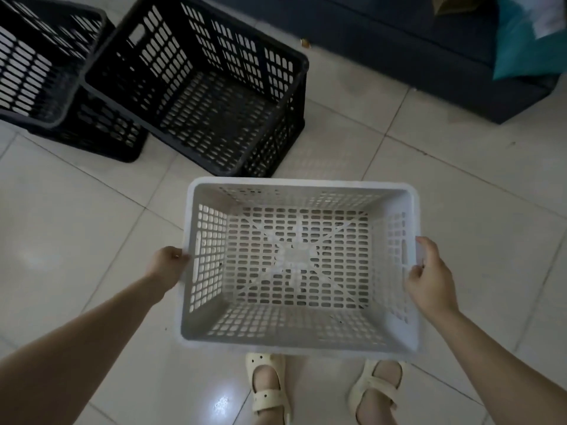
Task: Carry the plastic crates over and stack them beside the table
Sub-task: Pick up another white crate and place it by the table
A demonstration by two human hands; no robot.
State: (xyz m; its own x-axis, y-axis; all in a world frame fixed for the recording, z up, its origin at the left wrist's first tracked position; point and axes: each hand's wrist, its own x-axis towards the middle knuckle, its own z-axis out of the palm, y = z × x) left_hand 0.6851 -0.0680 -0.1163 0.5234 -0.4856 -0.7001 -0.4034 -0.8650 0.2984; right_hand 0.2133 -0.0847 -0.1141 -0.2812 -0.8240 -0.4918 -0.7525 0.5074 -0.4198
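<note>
I hold an empty white plastic crate (299, 342) level in front of me, above my feet. My left hand (167, 265) grips its left side at the handle slot, and my right hand (429, 277) grips the right rim. Ahead on the tiled floor stands a black plastic crate (196, 87), empty and open upward. To its left, a second black crate (33, 56) sits tilted on top of another black crate (101, 133).
A dark blue sofa (399, 47) runs along the top right, with a teal bag (527, 35) on it. Light floor tiles (460, 179) surround the crates. My feet in cream sandals (267, 391) are below the white crate.
</note>
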